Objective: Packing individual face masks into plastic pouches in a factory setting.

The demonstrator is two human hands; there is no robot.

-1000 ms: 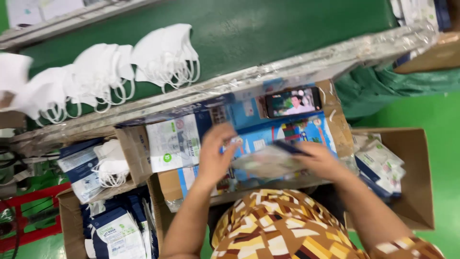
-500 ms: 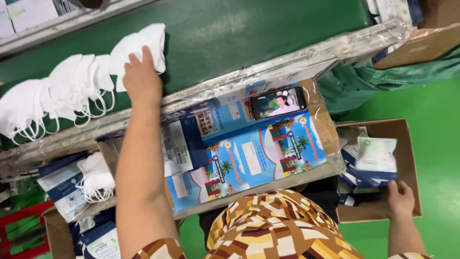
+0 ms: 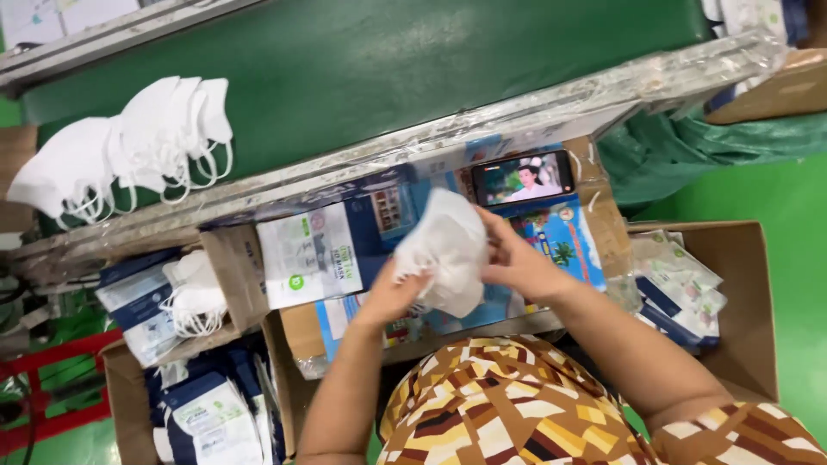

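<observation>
Both of my hands hold a stack of white face masks (image 3: 448, 245) over the small work surface in front of me. My left hand (image 3: 392, 297) grips it from below left, my right hand (image 3: 517, 263) from the right. Under them lies a blue printed sheet (image 3: 564, 232) and a flat pack of bags (image 3: 306, 254). More white masks (image 3: 129, 146) lie in a row on the green conveyor belt (image 3: 413, 60) at the upper left.
A phone (image 3: 523, 178) with a lit screen leans at the back of the work surface. A cardboard box (image 3: 732, 301) with filled packets stands at the right. Boxes with masks and blue-white bags (image 3: 198, 405) sit at the lower left. The floor is green.
My left hand came back from the belt with masks, and my right hand came up from the box at the right. Both now meet on the mask stack.
</observation>
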